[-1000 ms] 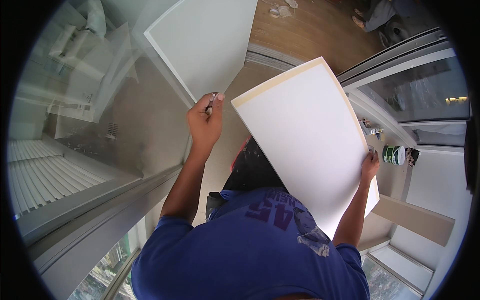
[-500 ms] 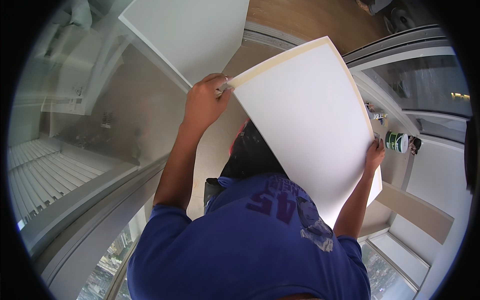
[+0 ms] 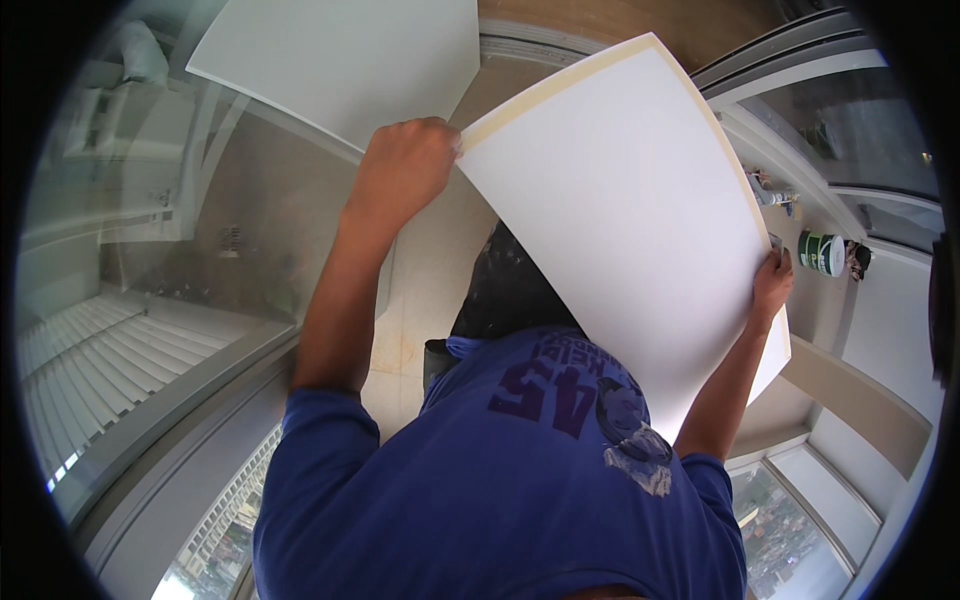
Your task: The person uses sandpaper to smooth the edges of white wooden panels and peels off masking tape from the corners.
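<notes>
A large white panel [image 3: 620, 210] with pale yellow-tan strips along its top and right edges tilts in front of my body. At its upper left corner my left hand [image 3: 410, 165] is closed, knuckles up, with the fingertips mostly hidden. The top strip [image 3: 555, 85] starts right beside those fingers. My right hand [image 3: 772, 280] grips the panel's right edge, lower down, with the fingers curled round it. The panel covers part of my dark trousers [image 3: 510, 285].
Another white panel [image 3: 340, 60] leans at the far left by a glass pane [image 3: 250, 190]. Right of my right hand are a green and white bucket [image 3: 822, 253] and small items [image 3: 778, 195] near a sliding door frame [image 3: 800, 85]. White slats [image 3: 90, 350] lie behind glass at left.
The white panel and both hands have shifted slightly, the panel's top edge a little higher in view. My left hand has turned so its back and knuckles show more. My head's view has moved slightly.
</notes>
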Action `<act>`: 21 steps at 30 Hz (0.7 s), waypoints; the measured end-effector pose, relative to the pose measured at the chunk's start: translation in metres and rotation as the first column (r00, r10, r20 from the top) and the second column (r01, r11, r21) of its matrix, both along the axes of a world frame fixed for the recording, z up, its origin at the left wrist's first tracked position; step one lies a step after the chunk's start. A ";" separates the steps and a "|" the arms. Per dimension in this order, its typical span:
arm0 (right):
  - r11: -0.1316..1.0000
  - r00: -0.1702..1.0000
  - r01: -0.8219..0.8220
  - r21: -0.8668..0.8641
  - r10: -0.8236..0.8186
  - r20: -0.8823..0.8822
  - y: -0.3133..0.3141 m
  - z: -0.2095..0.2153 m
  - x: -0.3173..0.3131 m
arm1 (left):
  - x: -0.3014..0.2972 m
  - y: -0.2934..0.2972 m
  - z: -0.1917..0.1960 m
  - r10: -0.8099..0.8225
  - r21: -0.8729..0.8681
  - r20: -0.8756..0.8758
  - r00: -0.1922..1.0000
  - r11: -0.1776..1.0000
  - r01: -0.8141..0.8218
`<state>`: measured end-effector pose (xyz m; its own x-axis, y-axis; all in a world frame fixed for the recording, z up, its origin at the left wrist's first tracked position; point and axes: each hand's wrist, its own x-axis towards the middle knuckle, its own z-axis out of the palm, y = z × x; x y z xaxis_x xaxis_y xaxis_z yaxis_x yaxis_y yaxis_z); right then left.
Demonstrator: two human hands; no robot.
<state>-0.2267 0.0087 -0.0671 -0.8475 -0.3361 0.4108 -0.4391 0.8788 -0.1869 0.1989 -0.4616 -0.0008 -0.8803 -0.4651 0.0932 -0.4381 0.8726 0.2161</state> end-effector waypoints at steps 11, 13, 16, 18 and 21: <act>0.998 0.998 0.052 0.031 -0.053 0.033 0.023 -0.003 -0.002 | -0.018 -0.003 -0.007 -0.121 0.029 -0.108 0.987 0.992 0.125; 0.997 0.997 0.062 0.035 -0.064 0.032 0.027 -0.003 -0.002 | -0.018 -0.004 -0.009 -0.125 0.058 -0.131 0.984 0.989 0.133; 0.995 0.996 0.084 0.044 -0.085 0.024 0.035 -0.005 -0.003 | -0.018 -0.004 -0.008 -0.123 0.130 -0.166 0.978 0.981 0.145; 0.993 0.994 0.102 0.060 -0.104 0.022 0.040 -0.006 -0.005 | -0.018 -0.004 -0.009 -0.135 0.147 -0.188 0.973 0.975 0.164; 0.990 0.989 0.127 0.062 -0.131 0.064 0.033 -0.001 -0.001 | -0.020 0.000 -0.004 -0.099 0.118 -0.048 0.994 0.988 0.104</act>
